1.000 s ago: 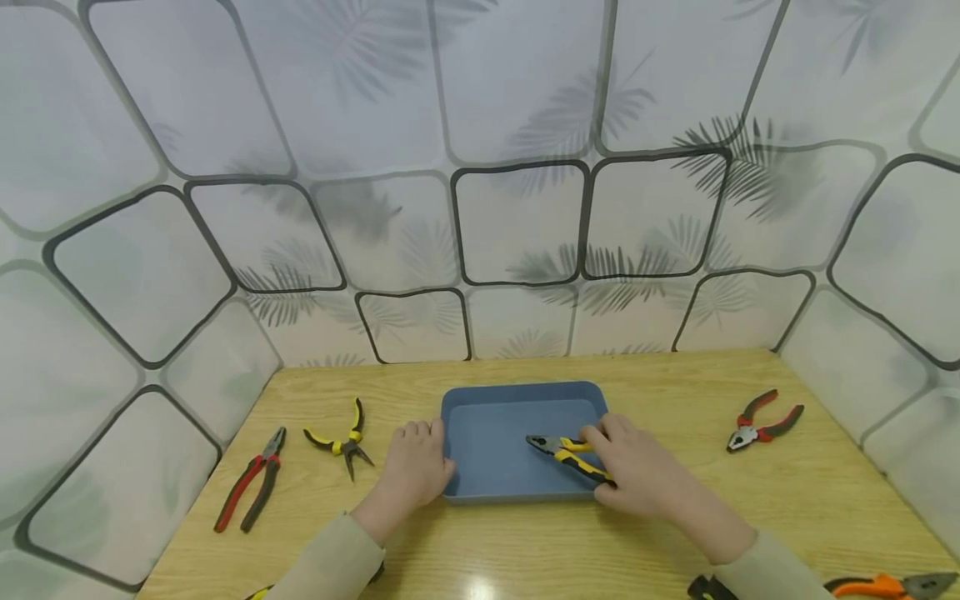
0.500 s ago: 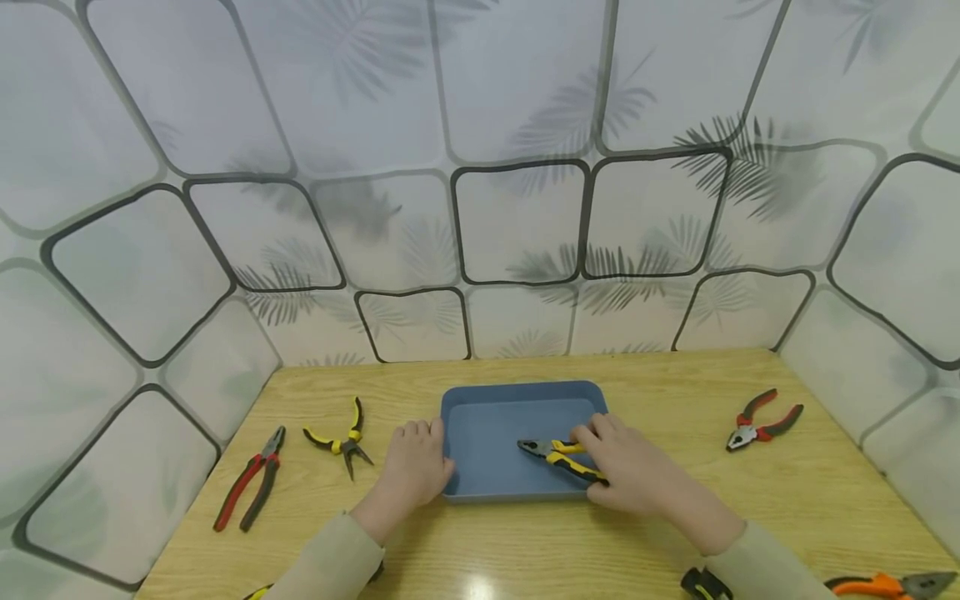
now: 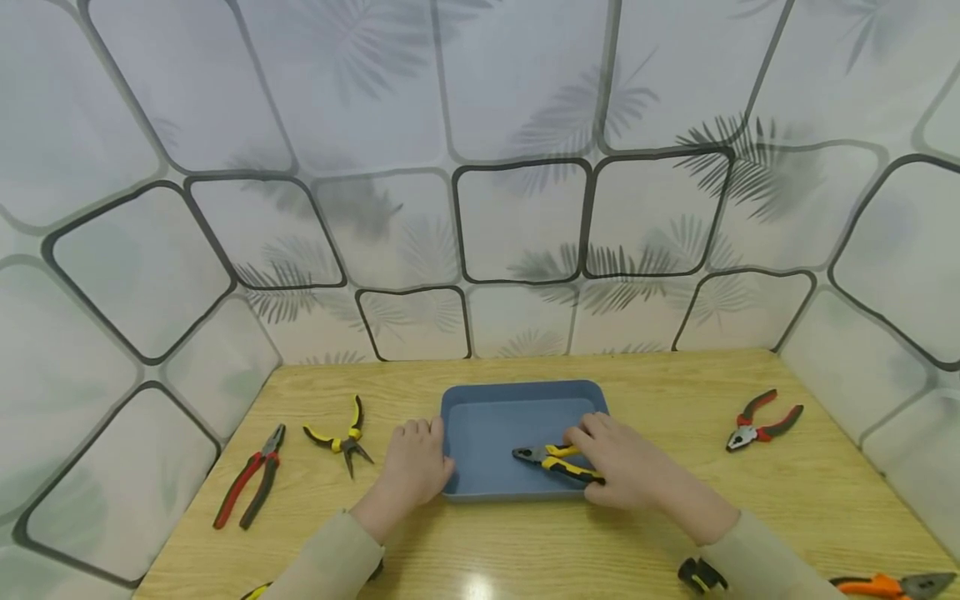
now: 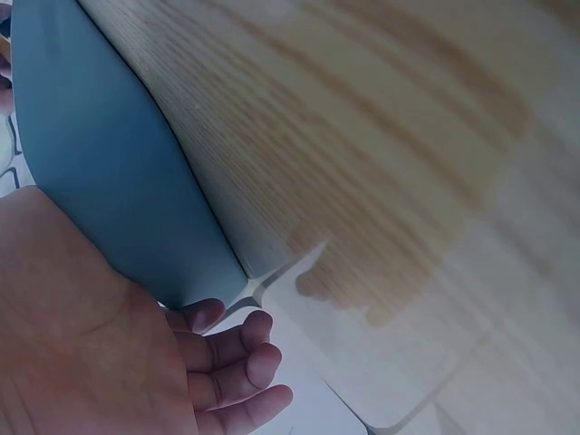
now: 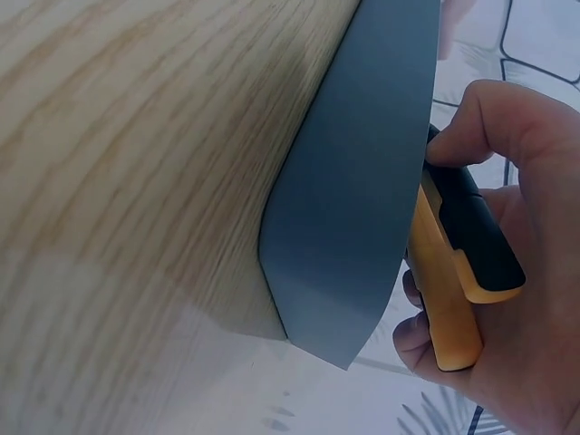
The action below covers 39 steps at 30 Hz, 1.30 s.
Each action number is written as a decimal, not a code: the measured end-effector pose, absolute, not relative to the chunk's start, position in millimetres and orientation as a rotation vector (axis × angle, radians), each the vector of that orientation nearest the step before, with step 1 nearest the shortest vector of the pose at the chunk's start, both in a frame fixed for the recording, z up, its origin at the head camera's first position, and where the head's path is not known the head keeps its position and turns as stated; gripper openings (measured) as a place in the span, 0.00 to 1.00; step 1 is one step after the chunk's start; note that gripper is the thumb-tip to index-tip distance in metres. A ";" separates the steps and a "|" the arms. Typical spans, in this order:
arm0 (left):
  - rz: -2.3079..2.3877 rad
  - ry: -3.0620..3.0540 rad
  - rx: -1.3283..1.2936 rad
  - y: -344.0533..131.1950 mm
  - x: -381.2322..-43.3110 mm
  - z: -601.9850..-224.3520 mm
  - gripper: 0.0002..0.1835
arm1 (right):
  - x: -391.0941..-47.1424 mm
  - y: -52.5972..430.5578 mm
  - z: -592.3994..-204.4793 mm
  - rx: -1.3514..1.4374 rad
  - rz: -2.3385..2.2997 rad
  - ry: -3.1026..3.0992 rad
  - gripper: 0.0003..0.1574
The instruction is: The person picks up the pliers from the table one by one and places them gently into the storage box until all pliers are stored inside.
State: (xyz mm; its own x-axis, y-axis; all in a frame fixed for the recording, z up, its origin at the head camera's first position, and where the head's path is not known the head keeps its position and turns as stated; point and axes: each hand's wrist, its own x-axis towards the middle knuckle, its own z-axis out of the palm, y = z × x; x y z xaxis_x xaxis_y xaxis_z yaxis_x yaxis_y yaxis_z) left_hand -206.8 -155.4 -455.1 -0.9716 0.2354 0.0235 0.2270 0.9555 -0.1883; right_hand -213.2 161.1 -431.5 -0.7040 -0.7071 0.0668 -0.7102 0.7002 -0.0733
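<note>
In the head view a shallow blue tray [image 3: 487, 433] lies on the table. My right hand [image 3: 626, 462] reaches over its right side and grips combination pliers [image 3: 551, 461] by their yellow and black handles. The grey head of the pliers points left over the tray's floor, jaws slightly parted. The right wrist view shows the thumb and fingers around both handles [image 5: 453, 313], beside the tray's outer wall [image 5: 349, 199]. My left hand [image 3: 416, 462] rests against the tray's left side. In the left wrist view its fingers [image 4: 231, 372] are loosely bent near a tray corner; the thumb is hidden.
Red-and-black pliers [image 3: 255, 475] and yellow-and-black needle-nose pliers [image 3: 348, 442] lie left of the tray. More red-and-black pliers [image 3: 761, 423] lie at right. Orange-handled pliers [image 3: 892, 585] and a black tool end [image 3: 701, 575] show near the front edge. Patterned walls [image 3: 517, 225] enclose the table.
My right hand has moved a little left and down with the combination pliers, whose head now sits further toward the tray's middle. The left hand and tray stay in place.
</note>
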 end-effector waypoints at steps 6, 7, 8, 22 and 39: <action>0.308 -3.057 -0.364 -155.3 -207.8 -456.3 0.24 | -218.2 160.4 -432.5 1.269 0.139 -2.807 0.30; 0.314 -3.058 -0.364 -155.4 -208.1 -456.5 0.24 | -219.4 160.4 -432.8 1.283 0.140 -2.785 0.31; 0.318 -3.057 -0.365 -155.5 -208.4 -456.4 0.24 | -220.6 160.4 -432.6 1.297 0.143 -2.764 0.31; 0.316 -3.043 -0.376 -155.1 -208.3 -452.6 0.24 | -226.7 158.9 -429.7 1.331 0.111 -2.740 0.34; 0.279 -3.039 -0.365 -155.6 -207.2 -455.7 0.22 | -223.2 160.8 -432.8 1.311 0.242 -2.827 0.33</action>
State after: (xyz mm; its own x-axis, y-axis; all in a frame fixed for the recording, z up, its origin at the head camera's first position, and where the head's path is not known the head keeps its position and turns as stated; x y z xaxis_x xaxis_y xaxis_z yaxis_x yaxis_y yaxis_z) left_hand -207.2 -155.6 -455.7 -0.9695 0.2408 0.0462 0.2283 0.9554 -0.1873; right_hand -223.2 160.8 -432.8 -0.6480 -0.7575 0.0798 -0.7600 0.6361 -0.1334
